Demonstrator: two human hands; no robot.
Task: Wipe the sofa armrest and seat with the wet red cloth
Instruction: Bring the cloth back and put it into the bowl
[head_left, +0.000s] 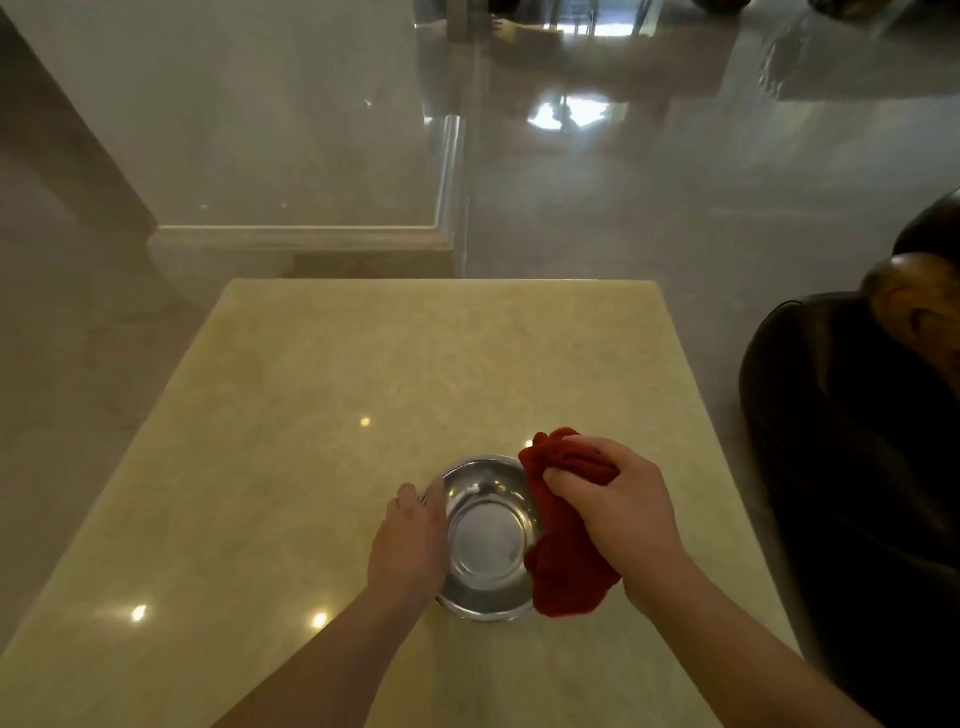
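Note:
My right hand (621, 512) is closed around the red cloth (563, 561), which is bunched up and hangs over the right rim of a steel bowl (485, 538). The bowl stands on a beige stone table (363, 374). My left hand (413, 540) rests against the bowl's left rim, gripping it. The dark leather sofa (852, 441) stands to the right of the table, with its wooden armrest end (914, 301) showing at the far right edge.
Glossy tiled floor (649, 197) surrounds the table. A pale wall or pillar with a skirting board (296, 234) rises beyond the table's far edge. A narrow strip of floor separates table and sofa.

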